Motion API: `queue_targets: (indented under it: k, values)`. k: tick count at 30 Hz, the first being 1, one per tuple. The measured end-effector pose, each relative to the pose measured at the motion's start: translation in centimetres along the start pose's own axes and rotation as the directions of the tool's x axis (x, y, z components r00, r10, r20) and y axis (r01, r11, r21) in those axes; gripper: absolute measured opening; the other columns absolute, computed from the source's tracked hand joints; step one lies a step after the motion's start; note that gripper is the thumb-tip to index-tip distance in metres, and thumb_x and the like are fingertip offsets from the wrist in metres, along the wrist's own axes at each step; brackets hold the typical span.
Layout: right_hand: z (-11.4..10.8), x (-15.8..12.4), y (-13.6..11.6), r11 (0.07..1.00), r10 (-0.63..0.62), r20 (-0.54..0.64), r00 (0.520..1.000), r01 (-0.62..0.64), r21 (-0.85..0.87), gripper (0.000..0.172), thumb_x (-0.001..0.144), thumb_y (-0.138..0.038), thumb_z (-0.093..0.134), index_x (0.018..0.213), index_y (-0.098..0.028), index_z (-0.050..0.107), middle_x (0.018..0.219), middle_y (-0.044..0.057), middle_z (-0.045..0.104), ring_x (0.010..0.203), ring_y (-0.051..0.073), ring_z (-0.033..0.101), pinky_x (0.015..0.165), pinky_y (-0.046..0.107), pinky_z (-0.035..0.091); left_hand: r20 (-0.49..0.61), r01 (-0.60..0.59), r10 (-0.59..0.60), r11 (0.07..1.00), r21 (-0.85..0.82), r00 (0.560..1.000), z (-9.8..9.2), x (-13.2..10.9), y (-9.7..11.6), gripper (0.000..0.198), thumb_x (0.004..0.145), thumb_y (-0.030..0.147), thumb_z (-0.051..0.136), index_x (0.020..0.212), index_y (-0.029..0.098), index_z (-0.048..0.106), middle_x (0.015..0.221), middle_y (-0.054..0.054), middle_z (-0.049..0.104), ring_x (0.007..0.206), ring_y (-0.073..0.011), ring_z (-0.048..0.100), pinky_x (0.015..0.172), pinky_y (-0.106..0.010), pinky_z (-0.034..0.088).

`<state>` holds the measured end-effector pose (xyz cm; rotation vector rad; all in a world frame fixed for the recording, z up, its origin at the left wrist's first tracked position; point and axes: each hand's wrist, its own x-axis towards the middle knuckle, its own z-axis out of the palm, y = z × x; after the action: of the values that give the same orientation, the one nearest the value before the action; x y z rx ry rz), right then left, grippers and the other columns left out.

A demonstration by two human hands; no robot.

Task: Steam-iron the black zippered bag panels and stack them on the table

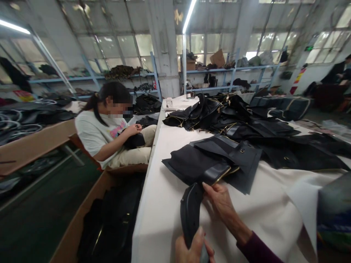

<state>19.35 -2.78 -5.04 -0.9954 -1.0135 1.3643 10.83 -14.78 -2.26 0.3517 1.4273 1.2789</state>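
Observation:
A curved, black leather-like bag piece with small dots along it is held above the pale table covering. My left hand, at the bottom of the view, is closed round its lower end. Something greyish shows beside those fingers, too little of it to name. My right hand, in a purple sleeve, pinches the upper end of the same piece. Just beyond my fingertips lies a stack of flat black bag panels with gold zips.
A heap of black zipped bag parts covers the table's far side. To the left, a seated person handles something dark. Below the table edge stands a cardboard box containing black pieces. Blue shelves line the back.

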Motion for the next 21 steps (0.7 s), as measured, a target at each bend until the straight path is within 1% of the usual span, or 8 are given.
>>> queue_targets:
  k: [2, 5, 7, 10, 12, 15, 18, 21]
  values:
    - [-0.3, -0.5, -0.3, 0.996, -0.004, -0.023, 1.0, 0.002, -0.087, 0.031, 0.067, -0.043, 0.071, 0.065, -0.012, 0.068, 0.058, 0.002, 0.059, 0.053, 0.013, 0.048, 0.051, 0.024, 0.039, -0.033, 0.006, -0.006, 1.0, -0.006, 0.999, 0.1, 0.4, -0.1, 0.044, 0.055, 0.058, 0.07, 0.059, 0.017, 0.054, 0.034, -0.002, 0.055, 0.027, -0.0135, 0.048, 0.031, -0.023, 0.037]
    - [-1.2, -1.1, -0.8, 0.973, -0.022, -0.08, 0.997, 0.003, -0.232, 0.033, 0.067, -0.046, 0.069, 0.061, -0.013, 0.067, 0.055, 0.002, 0.056, 0.052, 0.014, 0.045, 0.048, 0.024, 0.036, -0.007, -0.022, 0.022, 1.0, 0.01, 1.0, -0.3, 0.9, 0.2, 0.046, 0.059, 0.058, 0.067, 0.054, 0.014, 0.056, 0.033, -0.003, 0.053, 0.027, -0.0132, 0.048, 0.032, -0.023, 0.038]
    - [-1.9, -1.3, -1.1, 0.963, -0.03, -0.119, 0.992, -0.003, -0.268, 0.034, 0.068, -0.046, 0.068, 0.057, -0.014, 0.063, 0.052, 0.0, 0.051, 0.05, 0.012, 0.041, 0.046, 0.024, 0.032, 0.0, -0.043, 0.043, 0.999, 0.01, 0.999, -0.9, 1.1, 0.6, 0.047, 0.061, 0.058, 0.065, 0.052, 0.013, 0.057, 0.033, -0.004, 0.053, 0.027, -0.0133, 0.048, 0.033, -0.024, 0.039]
    - [-2.8, -1.5, -1.8, 0.96, -0.013, -0.142, 0.99, -0.027, -0.278, 0.035, 0.067, -0.044, 0.069, 0.052, -0.015, 0.057, 0.048, -0.003, 0.044, 0.048, 0.01, 0.036, 0.045, 0.023, 0.03, -0.034, -0.064, 0.064, 0.998, -0.003, 0.997, -2.2, 1.2, 1.3, 0.046, 0.062, 0.058, 0.065, 0.06, 0.013, 0.058, 0.035, -0.002, 0.054, 0.029, -0.0147, 0.049, 0.033, -0.024, 0.039]
    - [-3.5, -1.7, -2.2, 0.965, 0.026, -0.115, 0.993, -0.055, -0.257, 0.032, 0.065, -0.043, 0.07, 0.056, -0.015, 0.061, 0.05, -0.002, 0.047, 0.05, 0.011, 0.039, 0.047, 0.023, 0.032, -0.046, -0.075, 0.074, 0.997, -0.009, 0.996, -3.0, 1.2, 1.7, 0.045, 0.062, 0.058, 0.064, 0.068, 0.013, 0.057, 0.036, -0.001, 0.055, 0.031, -0.0154, 0.05, 0.034, -0.025, 0.04]
    - [-4.5, -2.2, -2.7, 0.968, 0.065, -0.065, 0.996, -0.078, -0.239, 0.03, 0.065, -0.043, 0.07, 0.066, -0.014, 0.066, 0.057, -0.001, 0.053, 0.054, 0.013, 0.043, 0.051, 0.024, 0.034, -0.021, -0.077, 0.076, 0.997, -0.027, 0.997, -3.6, 1.3, 1.9, 0.045, 0.065, 0.056, 0.064, 0.075, 0.013, 0.056, 0.04, 0.0, 0.057, 0.033, -0.0153, 0.05, 0.035, -0.026, 0.042]
    - [-5.5, -3.2, -3.1, 0.941, 0.062, -0.046, 0.997, -0.074, -0.331, 0.032, 0.067, -0.045, 0.068, 0.061, -0.014, 0.064, 0.054, -0.001, 0.05, 0.052, 0.013, 0.041, 0.05, 0.024, 0.032, 0.012, -0.058, 0.058, 0.998, -0.018, 0.998, -3.6, 1.4, 2.1, 0.044, 0.066, 0.055, 0.063, 0.076, 0.013, 0.055, 0.041, -0.001, 0.058, 0.034, -0.0149, 0.05, 0.036, -0.026, 0.042]
    - [-6.2, -4.1, -3.5, 0.92, 0.082, 0.001, 0.997, -0.075, -0.383, 0.034, 0.07, -0.047, 0.065, 0.059, -0.015, 0.063, 0.055, 0.0, 0.051, 0.054, 0.014, 0.043, 0.052, 0.025, 0.034, 0.043, -0.043, 0.045, 0.998, -0.036, 0.998, -3.0, 1.7, 2.1, 0.04, 0.068, 0.052, 0.063, 0.074, 0.014, 0.054, 0.041, 0.0, 0.057, 0.034, -0.0138, 0.051, 0.036, -0.024, 0.041]
